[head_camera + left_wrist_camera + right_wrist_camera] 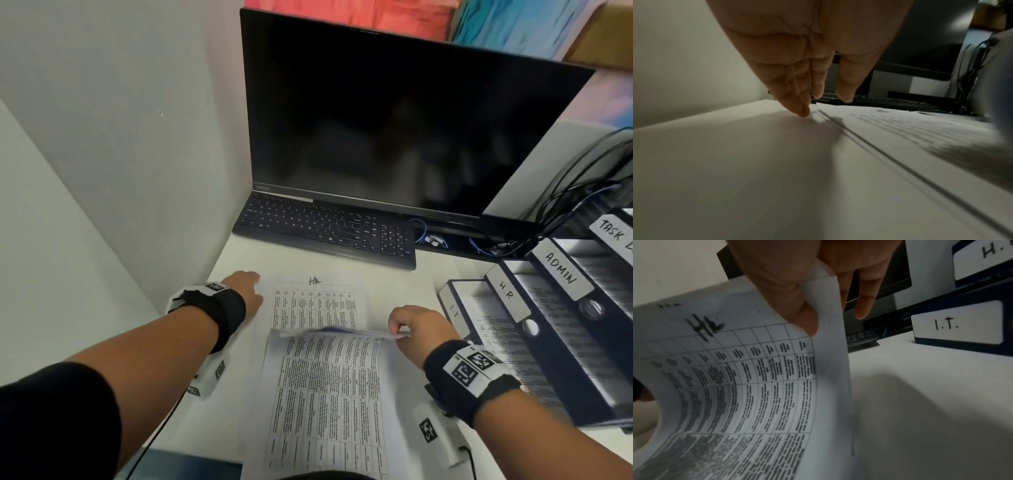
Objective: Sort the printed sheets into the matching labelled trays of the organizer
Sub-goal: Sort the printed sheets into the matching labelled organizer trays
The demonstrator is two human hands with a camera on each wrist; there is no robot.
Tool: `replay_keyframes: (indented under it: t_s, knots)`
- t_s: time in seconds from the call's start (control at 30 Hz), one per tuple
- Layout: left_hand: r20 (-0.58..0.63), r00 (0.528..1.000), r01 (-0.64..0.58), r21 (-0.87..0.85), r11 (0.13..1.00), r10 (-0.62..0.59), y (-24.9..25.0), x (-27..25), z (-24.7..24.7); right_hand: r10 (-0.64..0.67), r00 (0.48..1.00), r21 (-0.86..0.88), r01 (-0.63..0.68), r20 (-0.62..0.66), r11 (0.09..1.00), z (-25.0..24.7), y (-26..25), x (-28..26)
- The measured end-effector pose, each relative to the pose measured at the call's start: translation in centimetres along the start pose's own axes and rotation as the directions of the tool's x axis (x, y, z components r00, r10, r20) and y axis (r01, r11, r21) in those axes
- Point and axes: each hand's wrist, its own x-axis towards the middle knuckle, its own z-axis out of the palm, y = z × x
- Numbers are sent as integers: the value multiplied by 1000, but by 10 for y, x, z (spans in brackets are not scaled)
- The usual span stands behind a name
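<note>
Across the back of the white surface (445, 274) a dark monitor (394, 120) stands over a black keyboard (325, 229), with cables (565, 192) trailing off to its right. On the right sits the organizer (548, 325), its dark trays stepped one behind another and labelled I.T. (957, 322), H.R. (507, 291), ADMIN (561, 269) and one starting TASK (613, 229); printed pages lie in the trays I can see into. Before the keyboard lies the stack of printed sheets (315, 305), its exposed page headed with a handwritten "HR". The top sheet (329, 394) is lifted and curled toward the person, its far edge raised off the stack. The right hand (418, 329) pinches that sheet's right corner between thumb and fingers. The left hand (246, 287) is relaxed and flat, fingertips (803, 112) pressing the surface just beside the stack's left edge. Both wrists wear black straps with printed markers.
</note>
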Motion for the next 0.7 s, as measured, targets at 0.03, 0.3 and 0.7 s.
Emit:
replay_keyframes:
  t_s: [0.03, 0.3, 0.7]
  knots:
    - [-2, 1000, 11, 24, 1000, -11, 0, 4, 0, -13, 1000, -6, 13, 9, 1000, 1, 0, -1]
    - [52, 998, 12, 106, 994, -17, 6, 25, -3, -55, 998, -53, 58, 41, 997, 2, 2, -5]
    - [0, 994, -103, 168, 980, 105, 15, 26, -4, -8, 999, -39, 10, 51, 999, 4, 3, -3]
